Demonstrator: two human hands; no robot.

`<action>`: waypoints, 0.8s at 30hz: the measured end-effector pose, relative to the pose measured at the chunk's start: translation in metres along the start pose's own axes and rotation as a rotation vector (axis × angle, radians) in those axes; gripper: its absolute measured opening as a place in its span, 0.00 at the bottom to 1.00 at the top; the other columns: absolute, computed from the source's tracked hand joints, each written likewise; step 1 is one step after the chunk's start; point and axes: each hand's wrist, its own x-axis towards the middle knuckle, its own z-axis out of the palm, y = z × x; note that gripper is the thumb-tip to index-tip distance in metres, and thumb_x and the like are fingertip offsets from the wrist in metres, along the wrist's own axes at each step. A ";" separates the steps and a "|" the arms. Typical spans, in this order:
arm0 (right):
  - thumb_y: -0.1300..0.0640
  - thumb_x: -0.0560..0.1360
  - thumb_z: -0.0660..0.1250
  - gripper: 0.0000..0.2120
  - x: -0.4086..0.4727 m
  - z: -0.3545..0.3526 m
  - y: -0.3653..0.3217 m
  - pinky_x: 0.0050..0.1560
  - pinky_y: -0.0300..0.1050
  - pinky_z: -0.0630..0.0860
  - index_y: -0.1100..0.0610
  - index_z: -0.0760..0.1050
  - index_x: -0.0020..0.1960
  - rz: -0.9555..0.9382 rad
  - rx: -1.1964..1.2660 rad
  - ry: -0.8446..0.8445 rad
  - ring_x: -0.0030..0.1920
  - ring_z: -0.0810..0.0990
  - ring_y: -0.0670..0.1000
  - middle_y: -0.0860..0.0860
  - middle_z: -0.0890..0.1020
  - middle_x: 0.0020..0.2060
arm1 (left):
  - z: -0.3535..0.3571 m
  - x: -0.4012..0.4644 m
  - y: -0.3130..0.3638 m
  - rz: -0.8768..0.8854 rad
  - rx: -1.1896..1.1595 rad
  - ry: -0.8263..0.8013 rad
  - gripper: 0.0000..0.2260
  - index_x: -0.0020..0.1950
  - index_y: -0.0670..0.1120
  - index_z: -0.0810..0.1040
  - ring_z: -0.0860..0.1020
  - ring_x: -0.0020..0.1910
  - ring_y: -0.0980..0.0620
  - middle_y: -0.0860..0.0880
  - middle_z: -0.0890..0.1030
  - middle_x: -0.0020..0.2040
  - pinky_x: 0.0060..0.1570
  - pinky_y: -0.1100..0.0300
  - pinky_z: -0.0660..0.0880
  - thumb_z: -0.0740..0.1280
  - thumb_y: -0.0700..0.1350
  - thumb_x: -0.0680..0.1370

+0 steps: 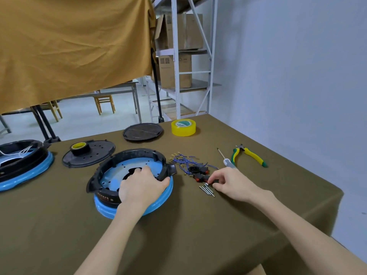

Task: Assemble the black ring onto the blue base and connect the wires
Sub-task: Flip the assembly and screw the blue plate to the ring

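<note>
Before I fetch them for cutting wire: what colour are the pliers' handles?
Yellow and green pliers, head view.

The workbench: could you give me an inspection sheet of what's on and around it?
Surface: table under an olive cloth.
Job's things: black ring sits on the blue base; a second ring-and-base unit at the left edge.
Clutter: two black discs, black tape roll, yellow tape roll, screwdriver, pliers, screws, black switches.
Hands: left hand rests on the ring; right hand pinches a small black part.
Cables: loose blue wires beside the base.
Surroundings: mustard curtain, shelving with boxes, wall.
</note>
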 end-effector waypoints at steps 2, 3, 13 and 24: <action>0.51 0.80 0.67 0.07 0.001 0.001 -0.004 0.32 0.37 0.66 0.41 0.83 0.50 -0.021 -0.069 0.033 0.35 0.75 0.38 0.41 0.78 0.33 | -0.002 0.000 0.006 -0.020 0.020 -0.011 0.30 0.58 0.48 0.76 0.78 0.46 0.47 0.49 0.79 0.52 0.42 0.53 0.73 0.59 0.73 0.75; 0.49 0.80 0.68 0.06 0.002 0.001 -0.008 0.31 0.35 0.64 0.41 0.83 0.51 -0.029 -0.104 0.045 0.35 0.75 0.37 0.40 0.78 0.33 | -0.003 -0.001 0.009 -0.026 0.027 -0.012 0.30 0.57 0.47 0.76 0.78 0.46 0.46 0.49 0.79 0.51 0.43 0.53 0.74 0.59 0.73 0.75; 0.53 0.79 0.67 0.07 0.026 0.007 -0.024 0.35 0.40 0.73 0.45 0.83 0.48 -0.006 -0.217 -0.024 0.41 0.77 0.44 0.41 0.80 0.36 | -0.020 0.009 -0.015 0.140 -0.152 -0.336 0.42 0.79 0.50 0.61 0.72 0.64 0.46 0.50 0.76 0.60 0.65 0.47 0.72 0.76 0.61 0.71; 0.67 0.80 0.68 0.06 0.063 0.035 -0.085 0.38 0.44 0.83 0.61 0.83 0.48 -0.207 0.857 0.075 0.38 0.85 0.52 0.57 0.86 0.39 | -0.013 0.012 -0.033 0.305 -0.364 -0.302 0.36 0.77 0.54 0.66 0.70 0.61 0.56 0.54 0.69 0.67 0.56 0.64 0.68 0.78 0.54 0.73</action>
